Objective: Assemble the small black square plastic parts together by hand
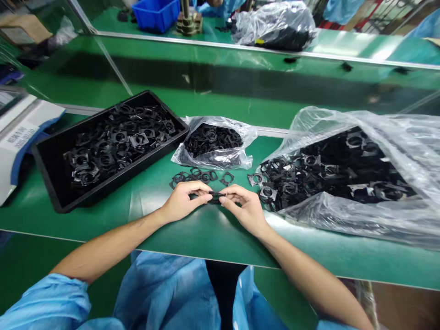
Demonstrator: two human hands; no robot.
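Observation:
Between my two hands is a small black ring-shaped part (pixel 216 196), pinched at both ends and held just above the green table (pixel 206 233). My left hand (pixel 185 199) closes thumb and fingers on its left side; my right hand (pixel 244 206) does the same on the right. The fingers hide much of the part, so whether it is one piece or two together I cannot tell. Just beyond my fingers lie several loose black rings (pixel 195 174). One black ring (pixel 227 178) lies apart from them, nearest my right hand.
A black tray (pixel 113 183) of flat black parts stands at left. Behind my hands sits a clear bag (pixel 245 161) of black rings. A large open plastic bag (pixel 319 213) spills parts at right. Farther back are a blue bin (pixel 156 16) and a wrapped bundle (pixel 275 25).

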